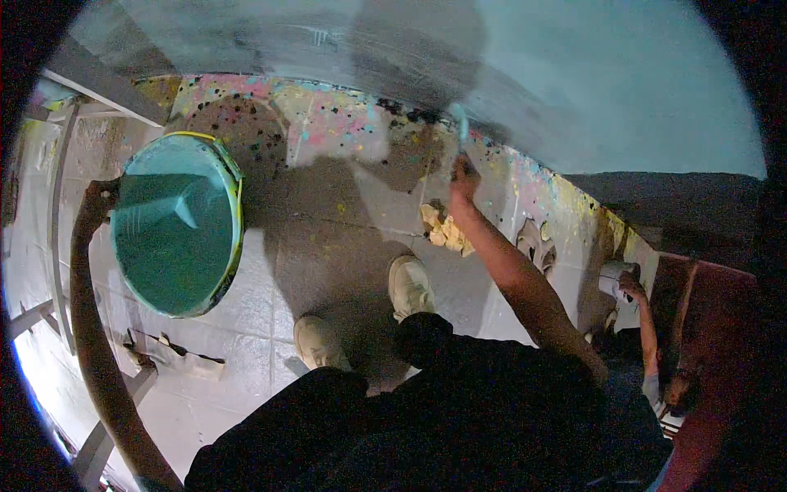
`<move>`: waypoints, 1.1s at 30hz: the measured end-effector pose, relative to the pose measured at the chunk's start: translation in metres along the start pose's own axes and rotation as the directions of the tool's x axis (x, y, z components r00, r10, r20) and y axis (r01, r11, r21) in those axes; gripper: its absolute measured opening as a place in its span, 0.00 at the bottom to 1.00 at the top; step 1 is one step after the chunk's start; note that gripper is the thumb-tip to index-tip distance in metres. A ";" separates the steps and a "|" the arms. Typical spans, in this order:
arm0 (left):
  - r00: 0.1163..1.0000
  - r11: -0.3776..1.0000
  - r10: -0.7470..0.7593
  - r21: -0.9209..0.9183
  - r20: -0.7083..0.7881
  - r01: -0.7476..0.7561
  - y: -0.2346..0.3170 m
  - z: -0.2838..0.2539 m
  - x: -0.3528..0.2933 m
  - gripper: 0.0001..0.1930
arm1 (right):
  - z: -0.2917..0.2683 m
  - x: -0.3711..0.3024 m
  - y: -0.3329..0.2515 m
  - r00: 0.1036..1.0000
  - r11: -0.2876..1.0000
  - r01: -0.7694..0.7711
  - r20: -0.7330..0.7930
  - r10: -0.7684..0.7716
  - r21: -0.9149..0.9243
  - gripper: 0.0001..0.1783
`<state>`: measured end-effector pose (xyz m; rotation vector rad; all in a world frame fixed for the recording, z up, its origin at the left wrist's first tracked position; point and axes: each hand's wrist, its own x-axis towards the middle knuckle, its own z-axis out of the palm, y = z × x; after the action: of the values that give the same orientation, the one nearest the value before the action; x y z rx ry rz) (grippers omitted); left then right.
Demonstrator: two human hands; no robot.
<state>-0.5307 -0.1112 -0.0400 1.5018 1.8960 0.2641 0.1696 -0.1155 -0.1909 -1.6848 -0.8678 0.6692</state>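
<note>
My left hand (105, 197) is closed on the rim of a large round bucket (238, 221) at the left. Teal paint (172, 246) fills the bucket's inside, and its outer edge is marked with yellow and green. Stretched out ahead, my right hand (464, 179) grips a paintbrush (461, 123) whose teal-coated end is at the foot of the wall (590, 98). The wall is pale blue-green above, with dark patches along its lower edge. Most of the brush handle is hidden in my fingers.
Paint spatters cover the tiled floor (328, 123) along the wall. Crumpled yellowish paper or cloth (445, 230) lies below my right forearm. At far right, another person's hand (631, 287) holds a pale container (613, 280). A ladder-like frame (61, 221) stands at left.
</note>
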 end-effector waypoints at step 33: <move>0.994 0.993 -0.075 0.084 -0.073 0.081 -0.002 0.003 -0.003 0.13 | 0.025 -0.019 -0.002 0.992 0.985 -0.051 -0.107 0.069 0.164 0.12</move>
<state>-0.5300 -0.1157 -0.0419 1.4884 2.0406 0.2026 0.1382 -0.1166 -0.1954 -1.5921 -0.6684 0.6608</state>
